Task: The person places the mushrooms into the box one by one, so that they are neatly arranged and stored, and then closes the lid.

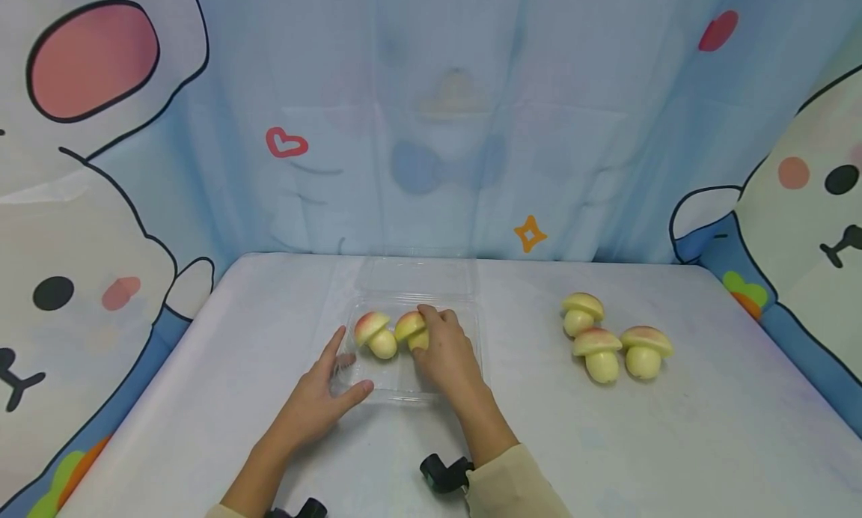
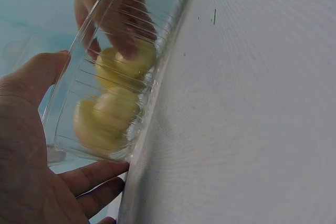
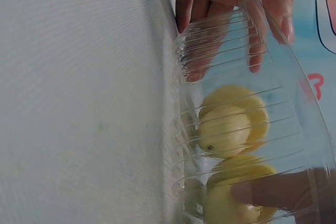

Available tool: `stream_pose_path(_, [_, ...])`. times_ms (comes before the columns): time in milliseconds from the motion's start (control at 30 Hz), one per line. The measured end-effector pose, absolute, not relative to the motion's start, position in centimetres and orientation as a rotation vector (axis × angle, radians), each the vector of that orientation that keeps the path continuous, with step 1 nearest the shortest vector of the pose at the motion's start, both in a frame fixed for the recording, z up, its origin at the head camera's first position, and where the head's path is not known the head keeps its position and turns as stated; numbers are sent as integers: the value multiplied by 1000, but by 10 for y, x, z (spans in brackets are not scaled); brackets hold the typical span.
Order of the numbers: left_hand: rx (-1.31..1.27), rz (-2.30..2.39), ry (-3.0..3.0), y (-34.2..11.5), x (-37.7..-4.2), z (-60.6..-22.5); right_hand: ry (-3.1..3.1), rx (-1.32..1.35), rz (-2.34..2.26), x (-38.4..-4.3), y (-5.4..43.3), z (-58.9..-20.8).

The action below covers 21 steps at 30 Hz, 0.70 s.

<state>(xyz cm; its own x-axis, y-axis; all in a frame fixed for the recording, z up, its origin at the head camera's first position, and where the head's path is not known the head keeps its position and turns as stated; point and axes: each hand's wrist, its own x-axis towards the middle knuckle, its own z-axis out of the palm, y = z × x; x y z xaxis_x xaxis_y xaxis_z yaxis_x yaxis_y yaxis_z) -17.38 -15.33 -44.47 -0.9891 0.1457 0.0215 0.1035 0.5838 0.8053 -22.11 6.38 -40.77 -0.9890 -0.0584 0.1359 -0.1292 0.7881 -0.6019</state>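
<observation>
A clear plastic box (image 1: 404, 387), its lid folded back, sits on the table with two yellow mushroom-shaped pieces inside. One mushroom (image 1: 382, 343), with a reddish cap, lies at the box's left. Beside it, my right hand (image 1: 450, 351) pinches the other mushroom (image 1: 410, 327) between thumb and fingers, partly covering it; the right wrist view shows a finger on this mushroom (image 3: 220, 203) through the ribbed wall. My left hand (image 1: 316, 402) spreads around the box's front left corner, fingers fairly straight. In the left wrist view its thumb (image 2: 50, 69) touches the rim.
Three more mushrooms stand in a group on the right of the table: one at the back (image 1: 581, 314), one in front (image 1: 601, 355) and one at the right (image 1: 644, 352). The white tabletop (image 1: 673, 443) ends at a blue curtain (image 1: 438, 166) with cartoon figures.
</observation>
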Motion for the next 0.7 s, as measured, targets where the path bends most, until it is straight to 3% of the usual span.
stream_pose_path(700, [222, 1380, 2769, -153, -174, -444, -2857, 156, 960, -219, 70, -403])
